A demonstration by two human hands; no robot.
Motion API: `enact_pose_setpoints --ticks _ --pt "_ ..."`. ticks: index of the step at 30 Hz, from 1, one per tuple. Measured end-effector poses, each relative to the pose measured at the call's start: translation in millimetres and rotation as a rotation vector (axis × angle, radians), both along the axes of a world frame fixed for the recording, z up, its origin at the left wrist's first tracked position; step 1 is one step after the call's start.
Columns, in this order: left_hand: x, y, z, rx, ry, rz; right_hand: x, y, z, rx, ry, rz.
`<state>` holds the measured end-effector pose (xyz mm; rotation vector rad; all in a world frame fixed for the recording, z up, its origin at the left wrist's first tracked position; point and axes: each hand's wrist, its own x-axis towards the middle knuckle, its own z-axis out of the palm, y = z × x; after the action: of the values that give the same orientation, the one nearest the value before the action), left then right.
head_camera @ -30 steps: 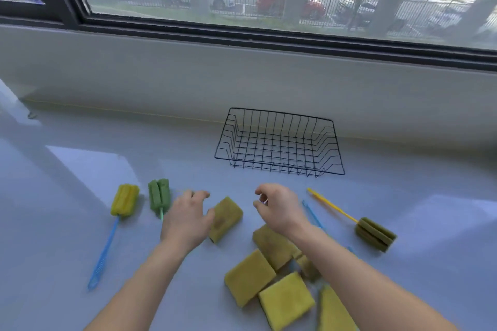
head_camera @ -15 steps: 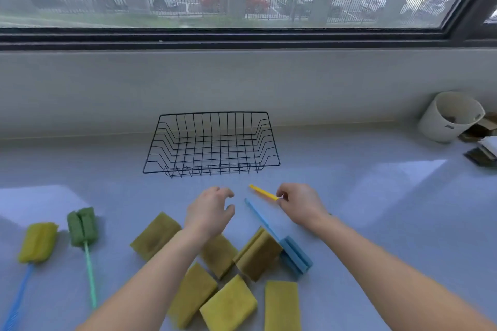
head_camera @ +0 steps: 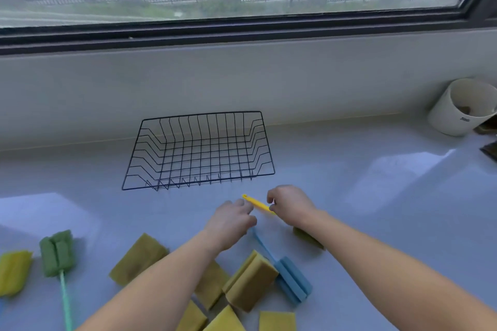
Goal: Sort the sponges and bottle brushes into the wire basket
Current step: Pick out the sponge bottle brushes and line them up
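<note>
The right hand (head_camera: 291, 207) pinches a thin yellow plastic handle (head_camera: 257, 204); left hand (head_camera: 231, 219) beside it, hold unclear.

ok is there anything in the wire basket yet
No, the wire basket is bare inside; the right hand pinches the yellow bottle brush in front of it.

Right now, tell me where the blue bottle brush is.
In the head view the blue bottle brush lies on the counter, low and just right of centre, its foam head beside a yellow sponge, its handle pointing up toward the left hand.
</note>
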<state>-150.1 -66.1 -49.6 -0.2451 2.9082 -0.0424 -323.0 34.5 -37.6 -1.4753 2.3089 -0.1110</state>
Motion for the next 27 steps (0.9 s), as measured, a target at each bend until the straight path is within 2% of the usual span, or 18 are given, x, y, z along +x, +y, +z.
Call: enact_pose_setpoints --ticks 4,11,16,22,27 --pt "-4 2 5 -0.131 -0.108 -0.137 2 -14 -10 0.046 0.021 0.081" --pt "12 -13 15 -0.226 0.017 -0.126 -1 -26 -15 0.115 0.047 0.150" --pt "59 -40 28 -0.206 0.190 0.090 -3 -30 -14 0.121 -0.020 0.095" --pt "107 -32 23 -0.119 0.328 0.327 -6 -21 -3 0.083 -0.069 0.040" --pt "126 -17 22 0.067 0.447 0.596 -1 -6 23 -0.009 -0.029 -0.049"
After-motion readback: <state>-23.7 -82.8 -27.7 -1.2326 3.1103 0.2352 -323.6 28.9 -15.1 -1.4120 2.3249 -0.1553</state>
